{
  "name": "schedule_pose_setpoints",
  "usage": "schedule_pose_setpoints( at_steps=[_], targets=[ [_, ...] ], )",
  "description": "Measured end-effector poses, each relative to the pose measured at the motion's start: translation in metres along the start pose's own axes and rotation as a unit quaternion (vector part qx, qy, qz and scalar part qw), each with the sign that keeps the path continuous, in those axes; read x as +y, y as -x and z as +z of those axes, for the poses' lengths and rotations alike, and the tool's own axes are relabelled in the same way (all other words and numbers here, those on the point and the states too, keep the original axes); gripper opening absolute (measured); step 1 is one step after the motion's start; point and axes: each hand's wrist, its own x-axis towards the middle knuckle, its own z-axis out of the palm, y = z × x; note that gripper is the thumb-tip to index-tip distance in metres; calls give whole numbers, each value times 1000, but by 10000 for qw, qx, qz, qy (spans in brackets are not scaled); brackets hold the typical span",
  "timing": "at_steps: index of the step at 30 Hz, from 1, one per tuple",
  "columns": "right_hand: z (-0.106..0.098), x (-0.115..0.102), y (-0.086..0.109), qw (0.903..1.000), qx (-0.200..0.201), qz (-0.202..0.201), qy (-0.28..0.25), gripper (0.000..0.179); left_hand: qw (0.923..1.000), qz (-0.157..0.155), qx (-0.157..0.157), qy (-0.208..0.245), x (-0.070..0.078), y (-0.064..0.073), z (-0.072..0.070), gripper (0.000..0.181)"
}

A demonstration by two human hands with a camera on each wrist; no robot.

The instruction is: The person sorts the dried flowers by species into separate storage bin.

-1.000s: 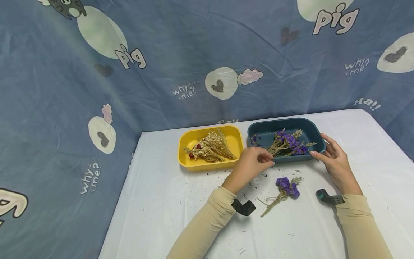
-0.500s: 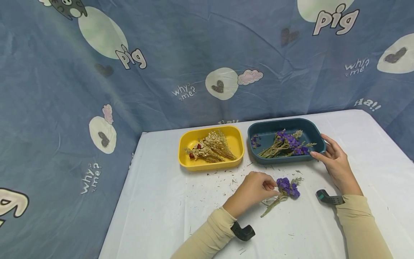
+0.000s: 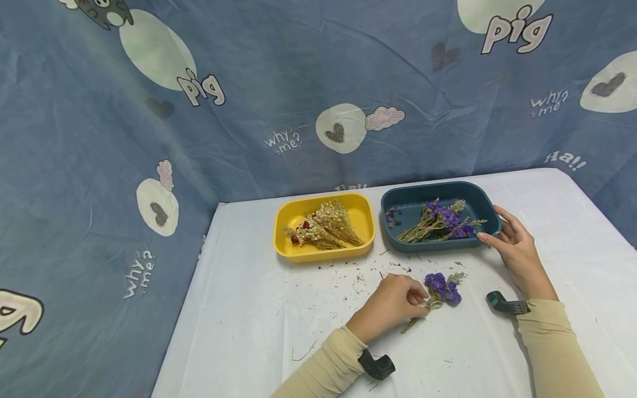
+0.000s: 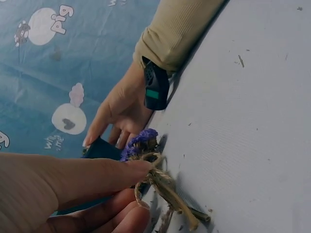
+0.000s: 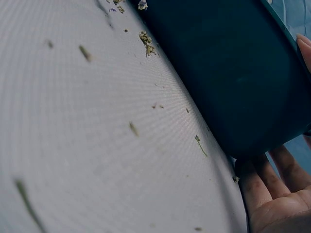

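Observation:
A small bunch of dried purple flowers, tied with twine, lies on the white table. My left hand pinches it at the tied stems, and in the left wrist view the thumb presses by the twine bow. At the right end of a dark teal tray, my right hand grips the rim and wall; the right wrist view shows its fingers against the tray's corner. More purple dried flowers lie inside that tray, their stems pointing left.
Left of the teal tray stands a yellow tray with cream dried flowers and a few red blooms. Bits of stem and petal are scattered on the white tablecloth. A blue printed curtain hangs behind.
My left hand has come away from the teal tray, down toward the front, and now pinches the tied bunch by its stems. The right hand stays on the tray.

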Motion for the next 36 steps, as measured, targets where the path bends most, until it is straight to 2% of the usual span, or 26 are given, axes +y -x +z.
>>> schedule_pose_setpoints(
  at_steps=[5, 12, 29, 36],
  targets=[
    [0, -1, 0, 10000, -1, 32, 3, 82, 9999, 51, -61, -104, -1, 0, 2, 19],
    [-2, -3, 0, 9999, 2, 109, 92, 83, 9998, 74, -120, 162, -4, 0, 7, 17],
    [0, -2, 1, 9991, 81, 273, 326, 82, 9994, 66, -135, 303, -4, 3, 7, 11],
    [-3, -1, 1, 9999, -18, 134, 98, 83, 9993, 108, -129, 323, -5, 3, 7, 10]
  ],
)
